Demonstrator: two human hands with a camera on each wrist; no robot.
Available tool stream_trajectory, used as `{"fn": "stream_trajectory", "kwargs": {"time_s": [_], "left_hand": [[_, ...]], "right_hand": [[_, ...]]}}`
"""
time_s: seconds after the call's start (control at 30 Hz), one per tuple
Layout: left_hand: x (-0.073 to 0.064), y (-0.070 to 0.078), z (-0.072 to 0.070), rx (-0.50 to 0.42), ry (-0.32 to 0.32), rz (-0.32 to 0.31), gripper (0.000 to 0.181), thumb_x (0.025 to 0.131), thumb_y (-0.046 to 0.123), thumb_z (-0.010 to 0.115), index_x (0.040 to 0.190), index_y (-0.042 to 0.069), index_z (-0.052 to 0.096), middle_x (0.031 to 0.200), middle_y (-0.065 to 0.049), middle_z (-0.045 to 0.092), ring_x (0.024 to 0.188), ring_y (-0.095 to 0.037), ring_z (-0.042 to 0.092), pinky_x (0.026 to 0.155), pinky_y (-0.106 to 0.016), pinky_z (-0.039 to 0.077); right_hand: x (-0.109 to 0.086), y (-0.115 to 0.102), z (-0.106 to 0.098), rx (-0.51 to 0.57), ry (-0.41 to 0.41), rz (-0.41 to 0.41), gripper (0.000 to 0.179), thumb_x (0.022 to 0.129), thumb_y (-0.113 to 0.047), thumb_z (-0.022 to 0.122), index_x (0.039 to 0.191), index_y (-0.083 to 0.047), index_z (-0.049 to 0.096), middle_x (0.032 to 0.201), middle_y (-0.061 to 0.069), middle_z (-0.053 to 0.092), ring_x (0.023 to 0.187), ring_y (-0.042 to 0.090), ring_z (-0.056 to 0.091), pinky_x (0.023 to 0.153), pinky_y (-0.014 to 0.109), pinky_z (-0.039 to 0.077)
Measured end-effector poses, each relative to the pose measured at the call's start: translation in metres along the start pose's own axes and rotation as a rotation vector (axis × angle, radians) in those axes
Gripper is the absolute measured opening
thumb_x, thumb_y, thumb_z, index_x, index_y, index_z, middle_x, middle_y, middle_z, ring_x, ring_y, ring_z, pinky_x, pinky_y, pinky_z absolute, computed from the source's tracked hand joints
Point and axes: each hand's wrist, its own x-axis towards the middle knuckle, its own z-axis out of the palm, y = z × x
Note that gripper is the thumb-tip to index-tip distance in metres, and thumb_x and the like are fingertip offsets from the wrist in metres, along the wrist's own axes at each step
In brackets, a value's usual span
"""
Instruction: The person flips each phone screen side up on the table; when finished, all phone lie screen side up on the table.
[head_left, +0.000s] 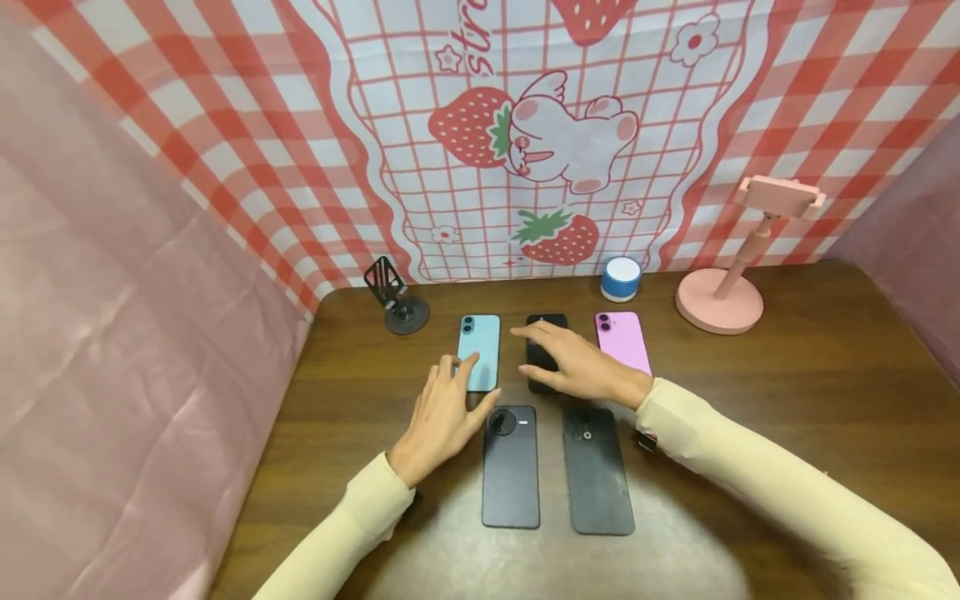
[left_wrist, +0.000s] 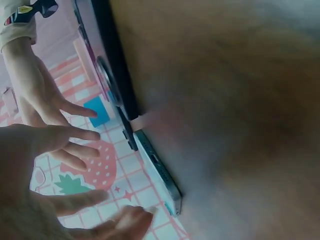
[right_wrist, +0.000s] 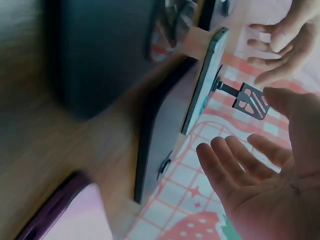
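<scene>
Your left hand [head_left: 438,412] is at the light-blue phone [head_left: 487,337], fingers loosely spread, nothing gripped; can't confirm contact. Your right hand [head_left: 577,362] is over the back black phone [head_left: 538,354], fingers well apart, empty. Both phones lie flat on the tabletop [head_left: 750,375]. Reads as you positioning hands at the phones. Next move probably calls for light edge contact, minding the pink phone [head_left: 624,337] near your right wrist.
</scene>
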Motion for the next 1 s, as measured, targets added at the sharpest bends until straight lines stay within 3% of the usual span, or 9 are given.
{"fn": "stream_trajectory", "kwargs": {"time_s": [0.13, 0.3, 0.5, 0.67, 1.0], "left_hand": [[0.006, 0.005, 0.0, 0.025, -0.064, -0.072, 0.075, 0.097, 0.051, 0.07, 0.155, 0.01, 0.048, 0.131, -0.024, 0.053, 0.103, -0.035, 0.056, 0.065, -0.042, 0.057], [0.014, 0.01, 0.002, 0.087, -0.167, -0.128, 0.082, 0.098, 0.054, 0.067, 0.161, 0.009, 0.039, 0.137, -0.028, 0.045, 0.107, -0.039, 0.051, 0.072, -0.041, 0.058], [0.023, 0.016, 0.005, 0.129, -0.228, -0.188, 0.083, 0.099, 0.054, 0.065, 0.163, 0.01, 0.035, 0.145, -0.029, 0.04, 0.12, -0.044, 0.048, 0.086, -0.048, 0.058], [0.031, 0.019, 0.01, 0.183, -0.252, -0.219, 0.081, 0.1, 0.053, 0.063, 0.164, 0.013, 0.033, 0.149, -0.029, 0.038, 0.127, -0.045, 0.046, 0.09, -0.05, 0.058], [0.037, 0.023, 0.011, 0.177, -0.261, -0.245, 0.081, 0.098, 0.05, 0.068, 0.164, 0.017, 0.034, 0.152, -0.029, 0.039, 0.129, -0.046, 0.046, 0.092, -0.051, 0.056]], "right_hand": [[0.019, 0.003, 0.002, 0.111, 0.072, 0.039, 0.054, 0.1, -0.022, 0.071, 0.146, -0.001, 0.054, 0.129, 0.021, 0.066, 0.108, 0.031, 0.07, 0.088, 0.042, 0.062], [0.043, 0.004, 0.003, 0.189, 0.108, 0.115, 0.047, 0.098, -0.015, 0.072, 0.139, 0.006, 0.059, 0.117, 0.022, 0.07, 0.096, 0.03, 0.073, 0.081, 0.039, 0.062], [0.066, 0.004, 0.008, 0.24, 0.06, 0.246, 0.047, 0.098, -0.015, 0.072, 0.138, 0.007, 0.059, 0.118, 0.025, 0.071, 0.1, 0.035, 0.075, 0.084, 0.041, 0.062], [0.084, 0.007, 0.016, 0.237, 0.066, 0.36, 0.05, 0.094, -0.018, 0.077, 0.136, 0.005, 0.062, 0.12, 0.024, 0.072, 0.107, 0.036, 0.073, 0.092, 0.044, 0.06], [0.098, 0.007, 0.028, 0.148, 0.04, 0.394, 0.054, 0.093, -0.018, 0.079, 0.138, 0.006, 0.061, 0.134, 0.027, 0.063, 0.123, 0.041, 0.06, 0.105, 0.052, 0.052]]}}
